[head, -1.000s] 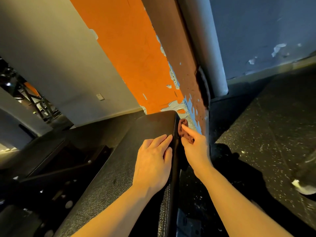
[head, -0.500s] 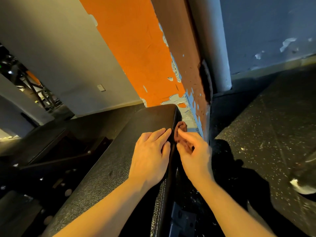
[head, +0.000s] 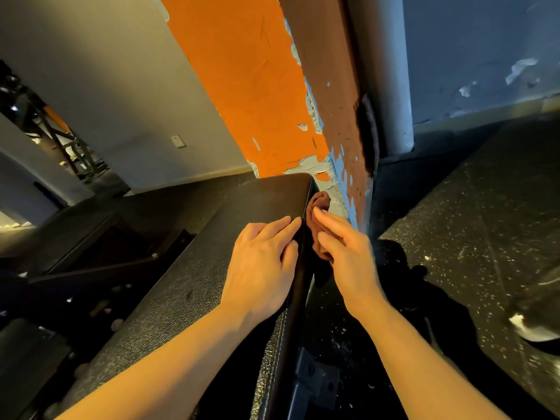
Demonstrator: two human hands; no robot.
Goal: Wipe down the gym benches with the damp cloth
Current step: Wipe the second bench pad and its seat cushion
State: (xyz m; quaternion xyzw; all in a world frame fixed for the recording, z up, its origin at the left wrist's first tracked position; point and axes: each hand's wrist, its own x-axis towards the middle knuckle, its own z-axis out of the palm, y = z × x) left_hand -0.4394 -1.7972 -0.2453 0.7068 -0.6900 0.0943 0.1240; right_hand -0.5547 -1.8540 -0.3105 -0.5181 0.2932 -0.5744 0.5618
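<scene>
Here right hand (head: 351, 259) presses brown cloth (head: 319, 207) against bench (head: 212, 268) edge.

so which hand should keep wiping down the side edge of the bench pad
Right. The right hand already presses the brown cloth against the side of the bench pad. The left hand lies flat on top, steadying it, without the cloth.

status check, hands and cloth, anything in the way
Left hand flat on bench pad. Right hand presses cloth against pad's side edge. Peeling wall close behind cloth.
</scene>
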